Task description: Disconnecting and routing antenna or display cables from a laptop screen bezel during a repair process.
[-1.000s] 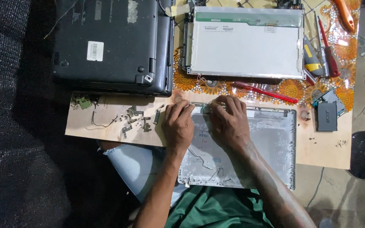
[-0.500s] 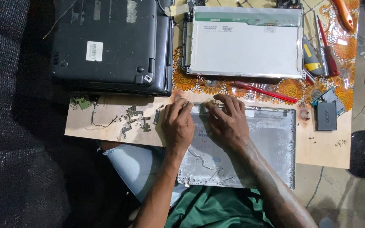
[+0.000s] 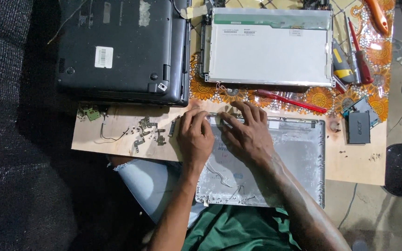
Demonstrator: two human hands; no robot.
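A grey laptop lid shell (image 3: 294, 158) lies inner side up on a wooden board (image 3: 354, 162). Both hands rest at its top left corner. My left hand (image 3: 195, 137) presses its fingertips on the shell's upper left edge. My right hand (image 3: 245, 132) has fingers spread along the top rim, touching a thin metal strip there. What the fingertips pinch is hidden. Thin wires (image 3: 219, 174) run across the shell's inside below the hands.
A black laptop base (image 3: 122, 49) lies upside down at the back left. A bare display panel (image 3: 268, 46) sits at the back. Red screwdrivers (image 3: 291, 100) and other tools (image 3: 350, 60) lie right. Small hinges and screws (image 3: 147, 132) litter the board's left.
Both hands have stayed at the shell's top left corner; the right fingers shifted slightly along the rim.
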